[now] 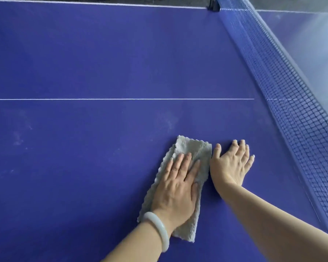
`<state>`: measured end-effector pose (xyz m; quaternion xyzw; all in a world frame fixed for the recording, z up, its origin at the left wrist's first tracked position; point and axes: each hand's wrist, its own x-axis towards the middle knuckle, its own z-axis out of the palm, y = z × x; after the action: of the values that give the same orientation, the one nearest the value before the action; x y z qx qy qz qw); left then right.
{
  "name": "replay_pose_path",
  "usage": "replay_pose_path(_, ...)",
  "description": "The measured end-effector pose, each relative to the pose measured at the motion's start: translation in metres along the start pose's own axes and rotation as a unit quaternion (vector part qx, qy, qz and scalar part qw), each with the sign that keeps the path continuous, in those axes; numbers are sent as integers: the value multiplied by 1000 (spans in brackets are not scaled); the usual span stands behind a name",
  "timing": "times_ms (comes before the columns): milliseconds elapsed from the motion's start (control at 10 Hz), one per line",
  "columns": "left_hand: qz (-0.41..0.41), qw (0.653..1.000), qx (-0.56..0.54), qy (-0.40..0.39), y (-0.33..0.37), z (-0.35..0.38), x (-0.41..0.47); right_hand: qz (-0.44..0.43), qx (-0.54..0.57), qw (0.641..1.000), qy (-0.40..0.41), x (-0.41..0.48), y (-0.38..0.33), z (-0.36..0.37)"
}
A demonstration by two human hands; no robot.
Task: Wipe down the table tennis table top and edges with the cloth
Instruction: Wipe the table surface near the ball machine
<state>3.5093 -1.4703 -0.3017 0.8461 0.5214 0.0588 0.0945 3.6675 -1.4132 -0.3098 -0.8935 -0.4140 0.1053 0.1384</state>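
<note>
A pale grey, scallop-edged towelling cloth [189, 148] was laid flat, folded into a long strip, on the deep blue table tennis table top [102, 53], on the near side of the thin white centre line [121, 99] and to the left of the blue mesh net [292, 103]. The strip was angled, its far end tilted toward the net and its near end toward the lower edge of the view.

The left hand [176, 188] was pressed palm-down on the middle of the cloth. Its fingers [186, 163] were held straight and close together, nothing being gripped. The far end of the cloth was seen beyond the fingertips, a band of it was left showing on either side of the palm, and the near end was seen past the wrist. A pale, milky stone bangle [159, 229] was worn on that wrist.

The right hand [229, 165] was set palm-down on the bare blue surface just beside the cloth's right edge, between cloth and net. Its fingers [241, 146] were spread apart and held nothing. The thumb was pointed along the cloth's edge; whether the cloth was touched by it could not be told.

Faint whitish smudges [17, 138] were seen on the surface to the left of the cloth. A black net clamp [213, 4] was fixed at the far edge, where a white border line [102, 3] was drawn.
</note>
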Motion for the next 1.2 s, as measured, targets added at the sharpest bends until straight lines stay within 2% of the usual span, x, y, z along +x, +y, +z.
replay_pose_path(100,-83,995,49,-15,-46,-18,56,3,-17,1000,0,-1,-2,0)
replay_pose_path(200,-205,976,72,-6,-104,-33,46,4,-33,999,0,0,-3,0)
replay_pose_path(300,-194,979,57,32,-97,-33,-17,5,-44,999,2,-1,-4,0)
replay_pose_path(400,-84,996,14,18,-41,-13,-46,8,-61,998,-1,-3,-6,1)
replay_pose_path(500,31,1000,-1,-2,4,1,-12,7,-49,999,-3,-1,-7,1)
replay_pose_path(600,62,997,25,-24,-2,0,42,9,-45,999,-5,0,-6,-1)
replay_pose_path(700,-18,995,95,-22,-58,-16,66,7,-65,998,-6,0,-3,-1)
replay_pose_path(800,-129,987,97,5,-109,-32,39,7,-83,997,-6,-1,-4,1)
replay_pose_path(1000,-183,981,46,43,-75,-23,-46,13,-142,989,-38,-3,-14,-1)
replay_pose_path(1200,-194,979,21,58,-66,-24,-53,6,-190,978,-85,0,-32,-13)
